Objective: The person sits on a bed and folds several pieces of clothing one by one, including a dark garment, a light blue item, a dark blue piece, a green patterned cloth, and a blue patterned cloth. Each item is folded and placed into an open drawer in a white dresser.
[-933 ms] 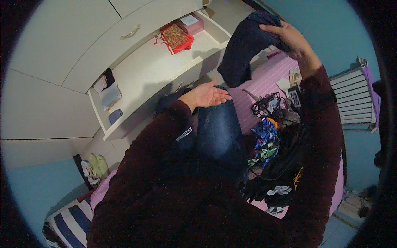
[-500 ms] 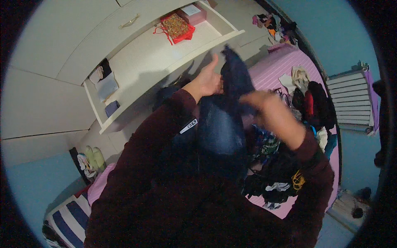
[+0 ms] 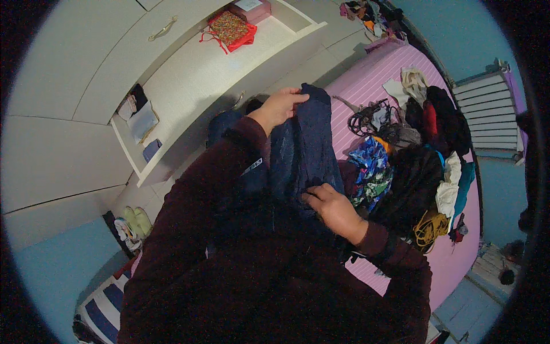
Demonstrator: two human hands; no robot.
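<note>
A dark blue garment (image 3: 316, 143) lies stretched lengthwise over my thigh, on top of my blue jeans (image 3: 282, 143). Its far end is pinched between the thumb and fingers of my left hand (image 3: 281, 107). Closer to my body, my right hand (image 3: 335, 213) grips the near end with bent fingers. What kind of garment it is, I cannot make out. Just right of it, a heap of clothes includes a blue patterned cloth (image 3: 371, 166) and black clothing (image 3: 412, 186).
Ahead on the left, an open drawer (image 3: 229, 94) holds a red drawstring pouch (image 3: 234, 33), a pink box (image 3: 252, 10) and small folded items (image 3: 142, 121). The pink striped bed (image 3: 366, 86) extends along my right. Green slippers (image 3: 137, 221) stand at left.
The garment, bunched and raised before, now lies flatter and straighter along my thigh. My right hand has come down toward my body, and my left thumb has closed onto the far end.
</note>
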